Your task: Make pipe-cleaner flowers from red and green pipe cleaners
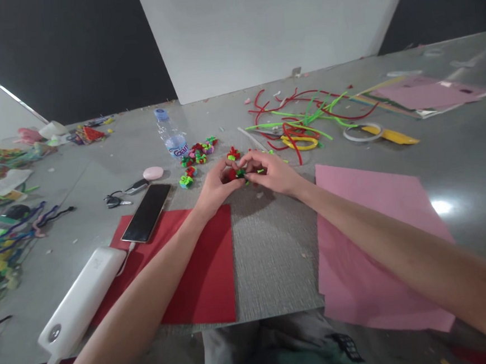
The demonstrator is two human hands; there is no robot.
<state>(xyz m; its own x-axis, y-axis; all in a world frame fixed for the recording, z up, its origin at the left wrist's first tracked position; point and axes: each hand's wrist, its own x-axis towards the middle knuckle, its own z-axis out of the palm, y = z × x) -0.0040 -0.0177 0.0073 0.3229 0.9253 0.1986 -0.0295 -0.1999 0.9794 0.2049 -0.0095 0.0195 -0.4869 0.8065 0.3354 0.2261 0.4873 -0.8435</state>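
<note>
Over the middle of the table, my left hand [218, 185] and my right hand [272, 172] meet fingertip to fingertip. Both pinch a small red and green craft piece [240, 172], largely covered by the fingers. Several similar curled red, green and pink pieces [199, 152] lie in a group just beyond my left hand. One red piece [233, 153] rests right behind the fingertips. Small bright green bits show around my right fingers, partly hidden.
Red and green pipe cleaners [304, 110], yellow-handled scissors [301, 142] and a tape roll [363, 132] lie back right. A water bottle [170, 132] stands behind. Red paper [208, 274], a phone [147, 213] and a power bank [81, 298] are left, pink paper [371, 205] right.
</note>
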